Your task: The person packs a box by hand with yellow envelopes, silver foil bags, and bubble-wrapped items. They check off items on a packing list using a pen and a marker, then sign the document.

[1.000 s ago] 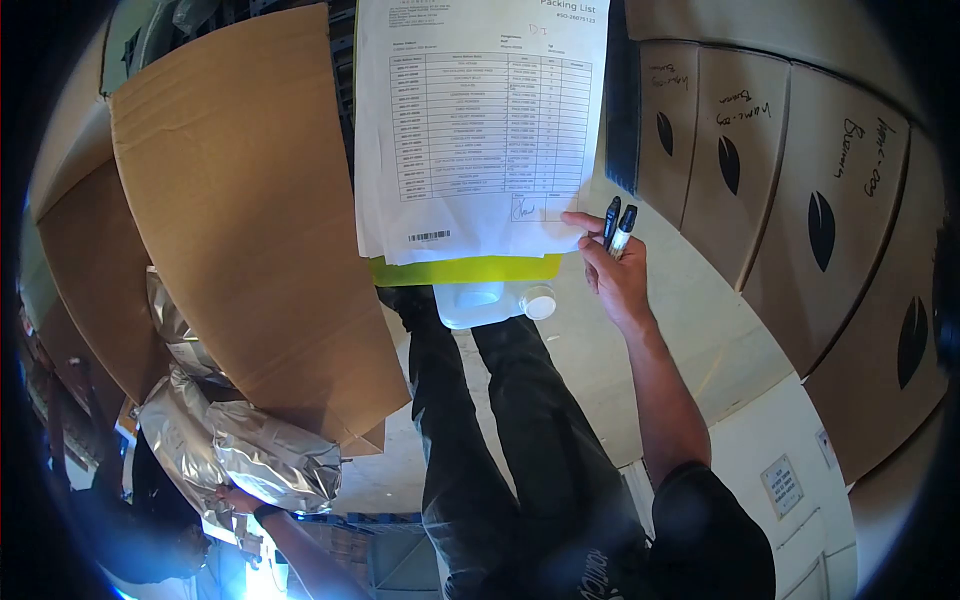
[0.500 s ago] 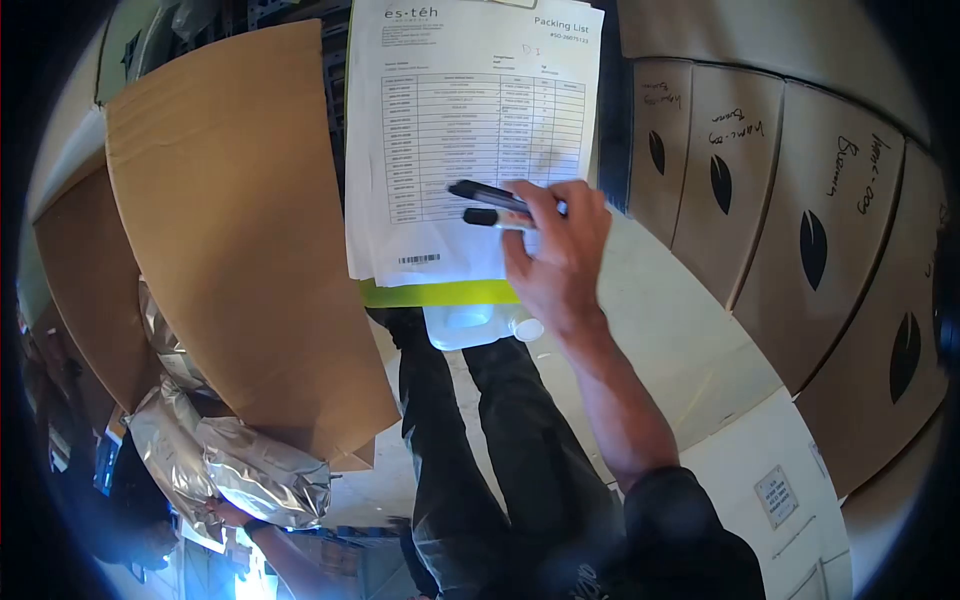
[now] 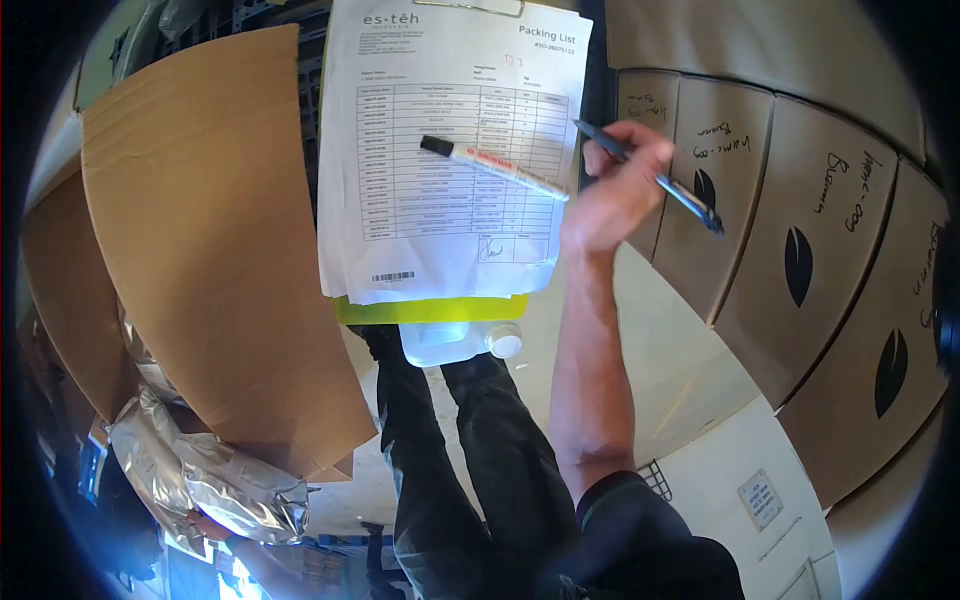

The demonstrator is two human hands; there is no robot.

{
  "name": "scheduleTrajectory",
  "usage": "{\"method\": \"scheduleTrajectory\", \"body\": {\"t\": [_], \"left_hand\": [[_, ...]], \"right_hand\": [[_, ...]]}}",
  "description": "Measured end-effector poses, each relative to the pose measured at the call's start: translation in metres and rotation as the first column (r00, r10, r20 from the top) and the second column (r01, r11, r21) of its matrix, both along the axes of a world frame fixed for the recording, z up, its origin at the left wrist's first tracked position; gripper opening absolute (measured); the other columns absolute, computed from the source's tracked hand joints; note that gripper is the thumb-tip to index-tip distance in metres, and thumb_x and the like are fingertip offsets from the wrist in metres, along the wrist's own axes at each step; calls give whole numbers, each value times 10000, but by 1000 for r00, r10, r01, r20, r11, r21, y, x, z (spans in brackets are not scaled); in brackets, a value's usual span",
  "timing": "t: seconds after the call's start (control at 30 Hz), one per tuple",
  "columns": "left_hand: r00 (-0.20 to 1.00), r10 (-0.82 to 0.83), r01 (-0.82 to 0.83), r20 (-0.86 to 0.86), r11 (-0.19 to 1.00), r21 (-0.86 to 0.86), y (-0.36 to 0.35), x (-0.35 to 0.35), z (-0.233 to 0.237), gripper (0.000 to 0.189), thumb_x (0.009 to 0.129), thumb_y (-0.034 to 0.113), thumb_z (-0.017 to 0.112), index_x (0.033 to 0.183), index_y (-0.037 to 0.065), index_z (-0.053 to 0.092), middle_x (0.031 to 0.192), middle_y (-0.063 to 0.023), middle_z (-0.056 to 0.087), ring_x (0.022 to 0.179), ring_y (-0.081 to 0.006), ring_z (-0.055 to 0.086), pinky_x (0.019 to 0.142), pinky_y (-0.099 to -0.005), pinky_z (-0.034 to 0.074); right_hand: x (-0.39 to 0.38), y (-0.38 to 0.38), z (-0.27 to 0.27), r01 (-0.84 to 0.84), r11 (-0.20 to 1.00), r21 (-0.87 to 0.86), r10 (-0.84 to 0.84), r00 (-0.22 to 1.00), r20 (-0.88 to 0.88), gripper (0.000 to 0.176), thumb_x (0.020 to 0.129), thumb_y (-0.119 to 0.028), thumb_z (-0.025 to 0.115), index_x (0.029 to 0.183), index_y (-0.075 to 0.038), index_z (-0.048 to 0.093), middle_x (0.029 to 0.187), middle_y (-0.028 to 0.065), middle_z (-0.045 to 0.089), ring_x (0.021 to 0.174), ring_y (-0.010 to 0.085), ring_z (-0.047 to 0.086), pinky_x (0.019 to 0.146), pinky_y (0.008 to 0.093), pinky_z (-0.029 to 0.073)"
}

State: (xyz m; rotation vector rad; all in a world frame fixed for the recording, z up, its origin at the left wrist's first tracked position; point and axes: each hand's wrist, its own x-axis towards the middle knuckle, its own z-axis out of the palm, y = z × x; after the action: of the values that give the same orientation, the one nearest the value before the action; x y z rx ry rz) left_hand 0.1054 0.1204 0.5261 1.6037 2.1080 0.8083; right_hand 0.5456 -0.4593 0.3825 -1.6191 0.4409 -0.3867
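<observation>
My right hand [image 3: 615, 190] is raised at the right edge of a white packing list [image 3: 440, 230] clipped to a yellow-green clipboard [image 3: 430, 308]. Its fingers are closed on two things. One is a dark pen [image 3: 665, 185] pointing right and down over the boxes. The other is a white marker with a black cap [image 3: 490, 162] lying leftward across the list's printed table. A signature sits in a box near the bottom of the sheet. My left hand is not visible. A white plastic jug with a white cap [image 3: 455, 342] shows just under the clipboard.
A large cardboard flap [image 3: 210, 250] stands at the left. Stacked cardboard boxes with handwriting and leaf-shaped handle holes [image 3: 790, 230] fill the right. At lower left another person's hand [image 3: 205, 522] touches silver foil bags [image 3: 190, 470]. My dark trousers [image 3: 470, 470] run down the middle.
My right hand rose from the sheet's bottom right corner, crossed the table, and now sits at its right edge. The pen and marker have spread apart. The whole sheet has come into view.
</observation>
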Motion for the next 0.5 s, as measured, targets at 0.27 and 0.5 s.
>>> {"method": "scheduleTrajectory", "body": {"t": [0.27, 0.5], "left_hand": [[1000, -2, 2, -3, 1000, 9, 2, -1, 3, 437, 957, 473, 522, 1080, 65, 618, 921, -37, 554, 771, -168, 509, 668, -309, 418], [1000, -2, 2, -13, 1000, -1, 2, -2, 1, 428, 956, 471, 527, 1069, 69, 623, 903, -31, 554, 753, -160, 506, 655, -303, 414]], "right_hand": [[10, 18, -18, -7, 992, -128, 20, 995, 99, 171, 899, -31, 657, 835, -43, 499, 705, 3, 517, 644, 50, 488, 596, 214, 423], [6, 17, -22, 15, 991, -130, -6, 998, 68, 217, 864, 41, 658, 788, -44, 474, 678, 13, 535, 595, 54, 522, 559, 213, 432]]}}
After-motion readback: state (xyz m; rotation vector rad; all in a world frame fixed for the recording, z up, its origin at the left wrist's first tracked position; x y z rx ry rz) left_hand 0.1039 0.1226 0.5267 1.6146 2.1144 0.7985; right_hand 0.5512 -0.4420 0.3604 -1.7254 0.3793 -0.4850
